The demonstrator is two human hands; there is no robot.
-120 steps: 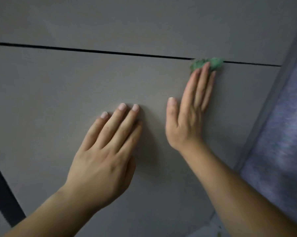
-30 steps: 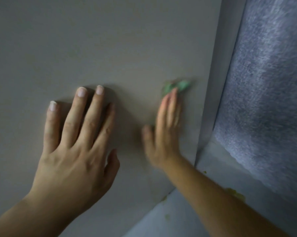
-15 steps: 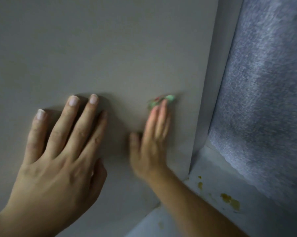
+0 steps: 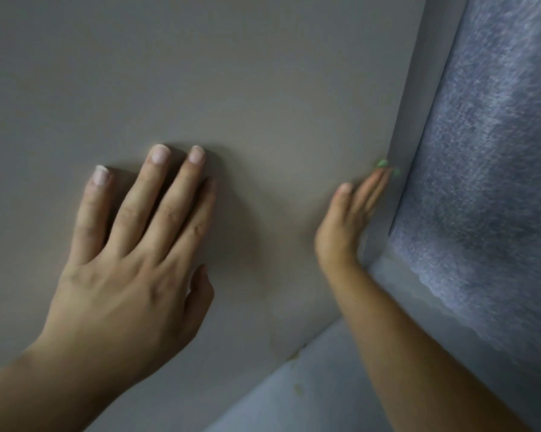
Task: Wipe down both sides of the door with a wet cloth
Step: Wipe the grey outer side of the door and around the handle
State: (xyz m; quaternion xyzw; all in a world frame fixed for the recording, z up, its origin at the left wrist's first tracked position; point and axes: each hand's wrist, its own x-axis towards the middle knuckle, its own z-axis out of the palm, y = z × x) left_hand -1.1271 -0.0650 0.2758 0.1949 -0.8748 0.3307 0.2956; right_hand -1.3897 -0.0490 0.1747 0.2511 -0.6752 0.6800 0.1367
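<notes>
Across most of the view spreads the plain beige-grey door, cut off at the top, left and bottom left, so its full length cannot be judged. Its right edge slants from upper right down toward the lower middle, showing a narrow grey edge face. Bare door lies open above and between the hands. Just beyond the edge hangs a blue-grey fibrous sheet, blurred. Below the door's lower corner lies a pale grey floor with faint yellowish specks. A left hand lies flat on the door, fingers straight and slightly spread, grasping nothing. A right hand, blurred, stretches straight fingers up along the door's right edge, pressing a green cloth against it. Only two small green tips peek past the fingertips. The cloth's shape and direction cannot be made out.
</notes>
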